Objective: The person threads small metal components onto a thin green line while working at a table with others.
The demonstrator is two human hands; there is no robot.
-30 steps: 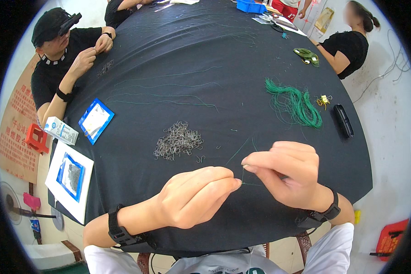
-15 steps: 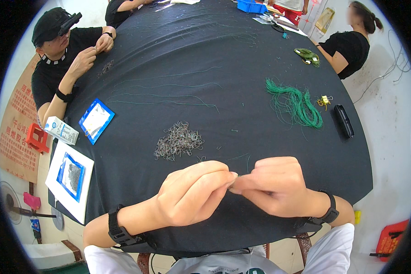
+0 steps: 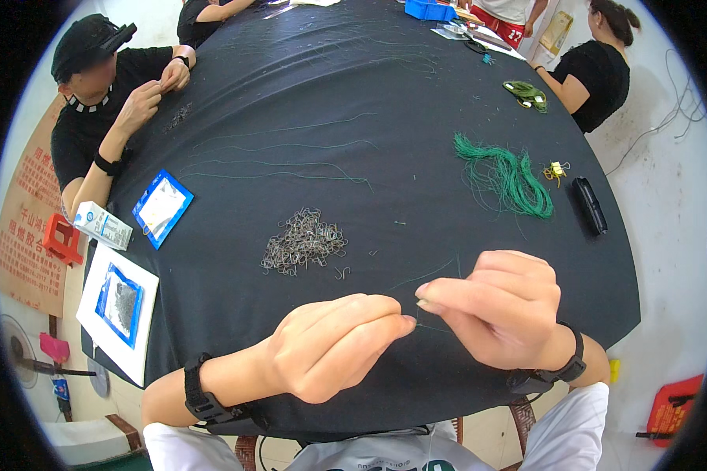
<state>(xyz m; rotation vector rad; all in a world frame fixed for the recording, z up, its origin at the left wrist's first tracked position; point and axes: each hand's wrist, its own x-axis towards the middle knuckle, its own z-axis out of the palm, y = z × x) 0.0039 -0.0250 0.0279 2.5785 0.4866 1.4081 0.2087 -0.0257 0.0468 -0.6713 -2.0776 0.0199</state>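
My left hand [image 3: 342, 345] is closed in a pinch, its fingertips at a thin green line [image 3: 426, 276]. Slightly higher and to the right, my right hand [image 3: 499, 310] also pinches the line between thumb and forefinger. A short stretch of it spans the small gap between my fingertips, and loose parts curve over the black cloth. Whether a hook sits inside the left fingers is hidden. Beyond my left hand lies a heap of metal fish hooks [image 3: 304, 242], with a few loose hooks [image 3: 342, 273] beside it.
A bundle of green line [image 3: 511, 180] lies at right, near a yellow clip [image 3: 556, 170] and black case [image 3: 590, 206]. Single strands [image 3: 283, 163] stretch across the cloth. At left are a blue-edged packet [image 3: 163, 208], a carton [image 3: 104, 225] and a white board [image 3: 140, 337]. Other people sit around the table.
My hands have drawn apart. The right hand has risen and moved right, while the left has shifted slightly down and right. Line now shows between the fingertips.
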